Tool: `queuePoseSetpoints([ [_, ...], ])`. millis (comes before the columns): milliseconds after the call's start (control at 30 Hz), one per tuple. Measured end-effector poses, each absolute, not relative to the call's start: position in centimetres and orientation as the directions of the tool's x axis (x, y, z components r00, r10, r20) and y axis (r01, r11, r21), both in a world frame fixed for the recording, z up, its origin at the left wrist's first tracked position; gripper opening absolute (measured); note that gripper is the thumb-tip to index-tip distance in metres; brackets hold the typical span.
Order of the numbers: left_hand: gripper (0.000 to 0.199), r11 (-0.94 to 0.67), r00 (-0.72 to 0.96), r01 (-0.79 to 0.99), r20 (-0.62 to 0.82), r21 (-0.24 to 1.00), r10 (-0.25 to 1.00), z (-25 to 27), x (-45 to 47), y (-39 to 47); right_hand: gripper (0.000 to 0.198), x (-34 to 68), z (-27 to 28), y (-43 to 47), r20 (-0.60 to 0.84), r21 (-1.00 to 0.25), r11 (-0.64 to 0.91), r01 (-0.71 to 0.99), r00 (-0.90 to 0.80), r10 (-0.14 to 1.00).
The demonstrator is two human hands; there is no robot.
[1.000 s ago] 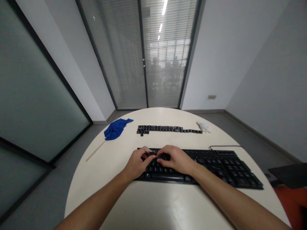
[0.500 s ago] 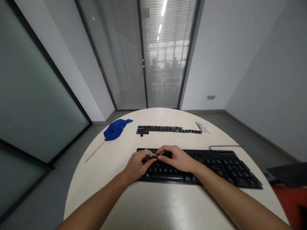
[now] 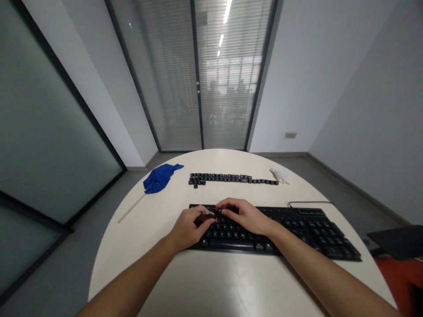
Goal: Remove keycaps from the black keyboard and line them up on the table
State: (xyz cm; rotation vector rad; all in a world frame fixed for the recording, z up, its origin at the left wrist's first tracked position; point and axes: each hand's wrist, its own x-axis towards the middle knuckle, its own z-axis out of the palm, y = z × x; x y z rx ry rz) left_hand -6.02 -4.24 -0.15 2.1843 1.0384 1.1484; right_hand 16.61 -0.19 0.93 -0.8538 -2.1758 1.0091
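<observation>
In the head view, the left hand (image 3: 188, 226) was closed in a pinch on a small dark item (image 3: 207, 215), with the thumb in front and the item pointing toward the other hand. The right hand (image 3: 247, 215) was curved just beside it, thumb and forefinger seeming slightly apart; whether they gripped something tiny, I could not tell. Both hands were over the left part of a keyboard (image 3: 231, 244).

For such fine handling, I would judge it good to rest the wrists, to keep the held item steady and level, and to use only light pressure, so that neighbouring keys are not pushed sideways.

The keyboard was black, long and flat, with pale marks on its keys. It lay under both hands and reached far to the right of the right hand, where its cable (image 3: 310, 202) lay behind it. Beyond the hands, black loose keycaps (image 3: 228, 178) stood in neat rows on the pale table (image 3: 185, 277). A blue cloth (image 3: 160, 178) with a thin stick (image 3: 132, 208) lay beyond the left hand, to its left; a white crumpled piece (image 3: 280, 175) lay beyond the right hand.
</observation>
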Motion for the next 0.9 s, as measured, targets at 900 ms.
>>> queuePoseSetpoints([
  [900, 0.009, -0.624, 0.339, 0.495, 0.527, 0.605, 0.78, -0.7, -7.3, -3.3, 0.025, 15.6, 0.1, 0.7, 0.249, -0.624, 0.474, 0.621, -0.417, 0.874],
])
